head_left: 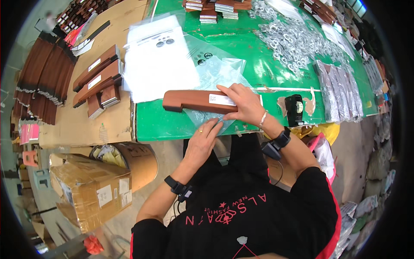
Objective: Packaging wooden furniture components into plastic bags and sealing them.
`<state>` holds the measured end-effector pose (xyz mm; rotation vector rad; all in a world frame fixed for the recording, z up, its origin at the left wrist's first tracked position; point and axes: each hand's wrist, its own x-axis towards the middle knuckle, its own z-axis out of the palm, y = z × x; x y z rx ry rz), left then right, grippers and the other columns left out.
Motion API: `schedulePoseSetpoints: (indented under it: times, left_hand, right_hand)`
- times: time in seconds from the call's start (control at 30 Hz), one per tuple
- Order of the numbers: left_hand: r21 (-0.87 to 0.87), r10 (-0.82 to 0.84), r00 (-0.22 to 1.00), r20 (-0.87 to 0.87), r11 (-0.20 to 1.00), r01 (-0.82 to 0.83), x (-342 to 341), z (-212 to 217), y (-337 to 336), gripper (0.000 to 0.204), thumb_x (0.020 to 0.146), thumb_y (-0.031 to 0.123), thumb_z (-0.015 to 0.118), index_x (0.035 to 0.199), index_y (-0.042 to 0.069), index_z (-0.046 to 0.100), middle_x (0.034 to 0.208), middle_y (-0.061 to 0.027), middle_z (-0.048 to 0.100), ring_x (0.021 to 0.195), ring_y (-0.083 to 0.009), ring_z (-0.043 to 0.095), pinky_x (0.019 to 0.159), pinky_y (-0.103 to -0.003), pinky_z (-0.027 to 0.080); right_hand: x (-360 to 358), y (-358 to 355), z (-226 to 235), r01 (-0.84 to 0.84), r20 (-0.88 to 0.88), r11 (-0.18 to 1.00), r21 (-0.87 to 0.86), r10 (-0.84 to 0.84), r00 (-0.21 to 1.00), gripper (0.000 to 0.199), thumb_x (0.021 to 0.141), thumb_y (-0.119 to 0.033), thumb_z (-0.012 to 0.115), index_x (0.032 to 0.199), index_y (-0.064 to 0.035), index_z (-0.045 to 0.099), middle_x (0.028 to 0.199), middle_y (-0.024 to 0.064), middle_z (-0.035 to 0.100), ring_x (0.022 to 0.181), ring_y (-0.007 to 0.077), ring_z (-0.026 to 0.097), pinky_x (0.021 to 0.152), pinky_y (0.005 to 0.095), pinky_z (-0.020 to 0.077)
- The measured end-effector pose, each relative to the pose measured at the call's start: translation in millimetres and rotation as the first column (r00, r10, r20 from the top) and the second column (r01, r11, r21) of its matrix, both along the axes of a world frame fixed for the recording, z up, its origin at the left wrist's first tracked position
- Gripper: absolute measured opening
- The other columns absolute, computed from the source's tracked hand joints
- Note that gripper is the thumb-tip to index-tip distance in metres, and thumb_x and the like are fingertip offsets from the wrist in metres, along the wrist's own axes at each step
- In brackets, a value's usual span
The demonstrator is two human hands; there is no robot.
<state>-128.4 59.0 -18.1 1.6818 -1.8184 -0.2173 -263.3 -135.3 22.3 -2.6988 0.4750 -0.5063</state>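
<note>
A long brown wooden piece [194,101] with a white label lies across the front of the green table [258,73]. My right hand [243,103] grips its right end, fingers over the label. My left hand [205,138] presses flat on a clear plastic bag [211,116] lying under the piece, at the table's front edge. A second clear bag [220,69] lies just behind.
A stack of white sheets and bags [157,60] sits to the left. More brown wooden pieces [97,80] lie on cardboard at the left. Silver packets [338,88], a heap of metal parts [293,41] and a black tape dispenser [295,108] are at the right. Cardboard boxes [92,190] stand below.
</note>
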Motion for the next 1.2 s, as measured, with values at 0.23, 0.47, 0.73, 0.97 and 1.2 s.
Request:
schedulePoseSetpoints:
  times: [0.23,0.47,0.73,0.97,1.2]
  left_hand:
    - [-0.026,0.041,0.991,-0.127,0.999,-0.045,2,-5,3,0.032,0.083,-0.002,0.063,0.114,0.003,0.062,0.126,-0.0121,0.058,0.112,-0.0334,0.060,0.090,-0.040,0.054]
    - [-0.059,0.090,0.994,-0.063,0.994,-0.093,8,-2,-3,0.011,0.082,0.002,0.066,0.093,0.003,0.065,0.121,-0.0103,0.064,0.111,-0.0314,0.062,0.089,-0.041,0.052]
    - [-0.173,0.173,0.955,0.243,0.976,-0.133,2,-21,3,0.011,0.084,0.006,0.060,0.094,0.003,0.061,0.139,-0.0140,0.057,0.132,-0.0290,0.053,0.106,-0.044,0.047]
    - [-0.181,0.177,0.937,0.302,0.975,-0.126,-3,-24,1,0.011,0.085,0.005,0.059,0.095,0.002,0.059,0.140,-0.0174,0.056,0.134,-0.0311,0.051,0.106,-0.043,0.048]
    - [-0.157,0.194,0.913,0.359,0.977,-0.146,-4,-19,-2,0.009,0.084,0.007,0.058,0.092,0.004,0.056,0.133,-0.0173,0.060,0.126,-0.0318,0.056,0.102,-0.040,0.050]
  right_hand:
    - [5,-5,-14,-0.026,-0.114,0.997,0.077,0.035,0.993,0.077,0.058,-0.036,0.090,0.124,-0.0110,0.057,0.108,0.0081,0.056,0.105,0.0295,0.056,0.088,0.0413,0.0421]
    - [10,-9,-10,-0.036,-0.160,0.992,0.121,0.055,0.986,0.077,0.059,-0.043,0.089,0.121,-0.0103,0.059,0.106,0.0073,0.056,0.106,0.0288,0.057,0.088,0.0417,0.0424]
    - [16,-21,-15,-0.119,-0.112,0.978,0.171,0.140,0.984,0.074,0.062,-0.047,0.087,0.117,-0.0051,0.062,0.101,0.0114,0.056,0.099,0.0317,0.059,0.082,0.0426,0.0480]
    - [17,-26,-10,-0.165,-0.115,0.967,0.192,0.189,0.975,0.066,0.068,-0.039,0.085,0.117,-0.0026,0.061,0.101,0.0120,0.056,0.099,0.0321,0.059,0.084,0.0418,0.0488]
    - [21,-27,-1,-0.250,-0.098,0.932,0.264,0.284,0.954,0.065,0.072,-0.039,0.081,0.122,-0.0027,0.058,0.104,0.0132,0.057,0.101,0.0320,0.059,0.087,0.0400,0.0484]
